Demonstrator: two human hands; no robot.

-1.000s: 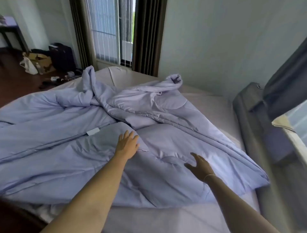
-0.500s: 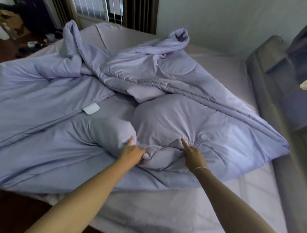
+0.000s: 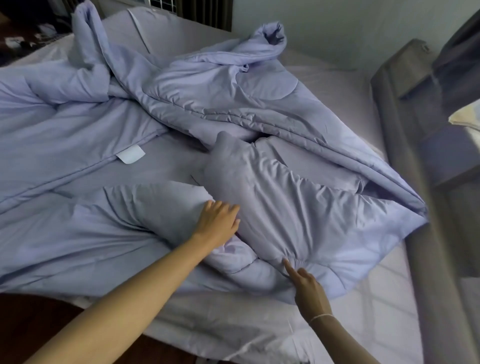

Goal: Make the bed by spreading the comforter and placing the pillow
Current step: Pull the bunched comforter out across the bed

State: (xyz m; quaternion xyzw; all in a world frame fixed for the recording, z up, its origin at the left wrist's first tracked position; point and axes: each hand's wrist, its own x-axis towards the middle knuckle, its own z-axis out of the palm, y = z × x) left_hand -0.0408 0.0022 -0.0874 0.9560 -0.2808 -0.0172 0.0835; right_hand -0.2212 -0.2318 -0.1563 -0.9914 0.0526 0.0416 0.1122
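Comforter (image 3: 259, 109) looks puffy, soft and floppy; my left hand (image 3: 218, 223) and right hand (image 3: 307, 285) both grab bunched folds; better to hold its edge.

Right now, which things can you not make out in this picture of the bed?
- Head view: the pillow is nowhere in sight.
- Left hand: fingertips sink into a comforter fold, so its grip is unclear.
- Right hand: most fingers are tucked under bunched fabric.
- Window: cut off by the top edge.

Pale wall (image 3: 337, 28), grey headboard (image 3: 397, 109)
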